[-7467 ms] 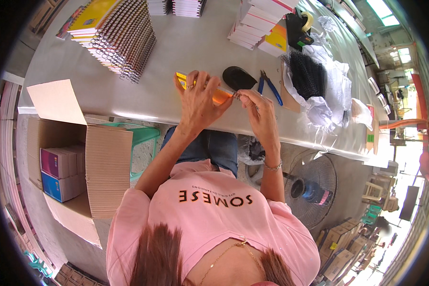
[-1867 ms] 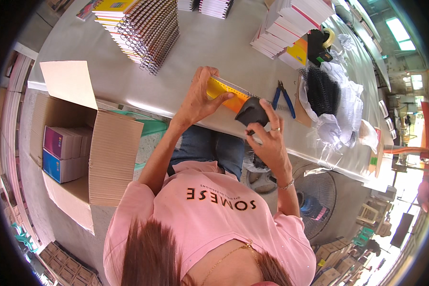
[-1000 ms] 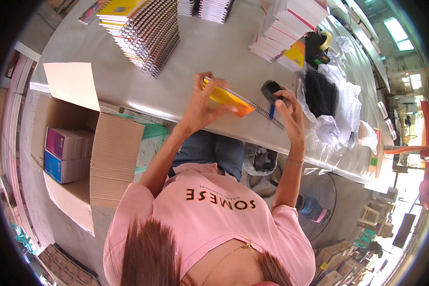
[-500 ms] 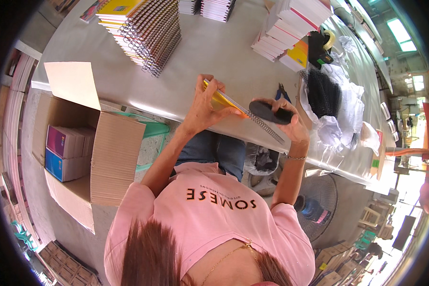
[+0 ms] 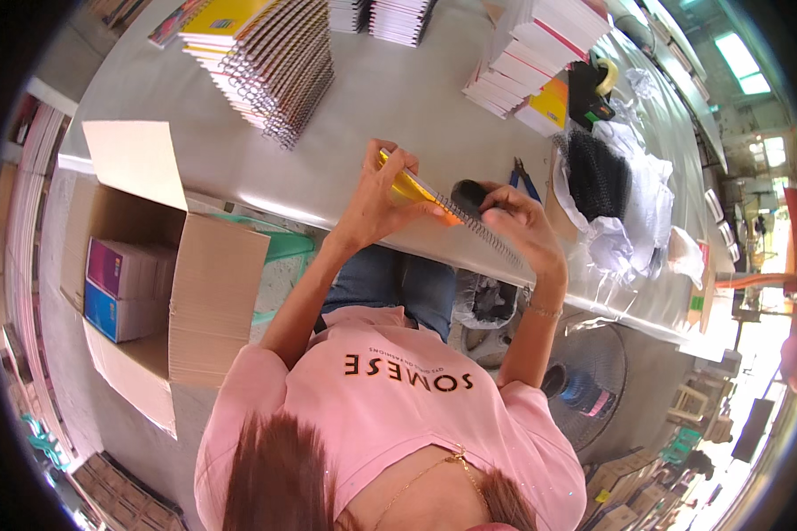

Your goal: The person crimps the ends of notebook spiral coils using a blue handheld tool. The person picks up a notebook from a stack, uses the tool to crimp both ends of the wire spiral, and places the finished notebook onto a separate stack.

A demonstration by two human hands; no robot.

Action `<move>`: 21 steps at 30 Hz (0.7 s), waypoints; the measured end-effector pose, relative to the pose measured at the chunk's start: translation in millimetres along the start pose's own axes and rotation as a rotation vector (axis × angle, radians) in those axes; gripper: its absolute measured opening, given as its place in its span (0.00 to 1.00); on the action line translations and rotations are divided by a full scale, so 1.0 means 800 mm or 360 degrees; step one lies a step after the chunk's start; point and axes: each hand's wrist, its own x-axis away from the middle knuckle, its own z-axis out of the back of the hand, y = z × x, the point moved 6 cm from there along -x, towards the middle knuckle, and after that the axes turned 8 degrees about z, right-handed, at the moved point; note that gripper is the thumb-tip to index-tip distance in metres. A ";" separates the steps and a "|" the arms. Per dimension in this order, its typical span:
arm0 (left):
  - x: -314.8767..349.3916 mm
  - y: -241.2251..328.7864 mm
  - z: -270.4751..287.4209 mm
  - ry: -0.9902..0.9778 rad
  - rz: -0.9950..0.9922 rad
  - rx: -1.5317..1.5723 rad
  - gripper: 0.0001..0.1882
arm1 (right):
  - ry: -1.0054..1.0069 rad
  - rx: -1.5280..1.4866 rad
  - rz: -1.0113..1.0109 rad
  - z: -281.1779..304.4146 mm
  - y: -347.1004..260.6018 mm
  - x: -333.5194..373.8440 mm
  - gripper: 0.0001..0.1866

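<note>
Left hand (image 5: 374, 199) pinching the yellow notebook (image 5: 404, 185), right hand (image 5: 529, 223) curled round a black pad (image 5: 468, 194): the coil (image 5: 498, 242) is best aligned with the notebook's edge.

The left hand (image 5: 379, 202) grips a yellow-orange notebook (image 5: 406, 186) at the table's (image 5: 390, 102) near edge, a dark wire coil (image 5: 494, 243) running along its edge and out past its end. The right hand (image 5: 524, 228), slightly blurred, holds a rounded black piece (image 5: 467, 194) against or just above the coil. Blue-handled pliers (image 5: 526, 180) lie just beyond that hand; a stack of spiral notebooks (image 5: 274, 75) stands farther off.
</note>
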 end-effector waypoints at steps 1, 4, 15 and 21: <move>0.003 0.000 0.000 -0.0029 0.0034 0.0007 0.34 | 0.0051 0.0167 -0.0013 0.003 0.004 0.001 0.17; -0.002 0.000 -0.001 -0.0029 0.0004 -0.0038 0.34 | 0.0104 -0.0152 -0.0042 0.002 0.004 0.008 0.18; 0.002 0.000 0.004 -0.0076 0.0005 0.0103 0.31 | 0.0420 0.0948 -0.0012 -0.009 -0.030 -0.001 0.19; -0.003 -0.002 0.005 -0.0064 -0.0186 0.0108 0.32 | -0.0091 -0.0312 0.0051 -0.016 -0.023 0.003 0.16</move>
